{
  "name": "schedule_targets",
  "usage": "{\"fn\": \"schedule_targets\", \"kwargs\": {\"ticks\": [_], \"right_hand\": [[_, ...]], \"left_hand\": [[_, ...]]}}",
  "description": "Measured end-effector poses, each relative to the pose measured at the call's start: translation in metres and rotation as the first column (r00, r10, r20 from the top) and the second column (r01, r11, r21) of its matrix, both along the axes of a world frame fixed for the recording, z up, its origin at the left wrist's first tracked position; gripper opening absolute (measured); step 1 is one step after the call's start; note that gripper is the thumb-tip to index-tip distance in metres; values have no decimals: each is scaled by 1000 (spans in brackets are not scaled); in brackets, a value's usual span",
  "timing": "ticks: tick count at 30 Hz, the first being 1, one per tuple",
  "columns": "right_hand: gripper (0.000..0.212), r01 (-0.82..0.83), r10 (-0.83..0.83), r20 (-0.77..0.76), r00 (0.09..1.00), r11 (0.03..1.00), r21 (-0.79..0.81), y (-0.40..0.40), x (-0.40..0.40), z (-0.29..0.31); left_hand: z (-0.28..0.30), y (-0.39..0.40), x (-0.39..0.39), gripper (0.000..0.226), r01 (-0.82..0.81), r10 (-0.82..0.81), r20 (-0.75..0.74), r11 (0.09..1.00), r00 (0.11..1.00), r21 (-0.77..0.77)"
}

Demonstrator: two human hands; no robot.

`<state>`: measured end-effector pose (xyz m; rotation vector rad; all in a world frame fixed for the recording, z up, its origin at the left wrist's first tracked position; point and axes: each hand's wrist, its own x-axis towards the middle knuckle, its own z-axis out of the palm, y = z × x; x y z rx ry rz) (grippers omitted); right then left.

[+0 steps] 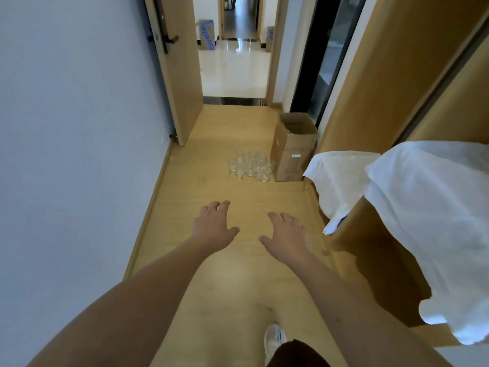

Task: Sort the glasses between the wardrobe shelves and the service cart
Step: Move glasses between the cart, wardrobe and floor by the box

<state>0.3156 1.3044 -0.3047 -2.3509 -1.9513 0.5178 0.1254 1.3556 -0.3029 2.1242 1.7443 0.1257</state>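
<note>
Head view: looks forward and down along a narrow passage with a pale wooden floor [211, 260].
Left hand [213, 229]: stretched forward over the floor, palm down, fingers spread and loosely bent, holding nothing.
Right hand [287, 238]: stretched forward beside the left, palm down, fingers spread and relaxed, holding nothing; the two hands are apart, with bare floor between them.
Glasses [250, 168]: a tight cluster of clear glasses standing on the floor, farther off than both hands and well apart from them.
Cardboard box [293, 152]: open at the top, standing on the floor just to the right of the glasses.
White cloth [423, 207]: draped over wooden furniture at the near right; a second fold hangs toward the box.
Door [177, 75]: wooden, open, at the far left against the pale wall [66, 128].
Far room: glossy light tiles beyond the threshold, with a blue-printed carton [206, 34] at the far left.
Shoe [275, 339]: white, on the floor at the near edge.
</note>
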Motion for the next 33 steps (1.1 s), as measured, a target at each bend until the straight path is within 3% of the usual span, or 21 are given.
{"fn": "schedule_targets", "kwargs": {"ticks": [19,33], "right_hand": [[68,-42,41,-64,997,999,-24,383,60,-31],[71,49,-62,-86,994,987,-153,610,58,-76]], "left_hand": [[-18,362,69,80,-107,106,39,994,994,23],[-67,614,83,81,1,2,37,997,999,-78]]}}
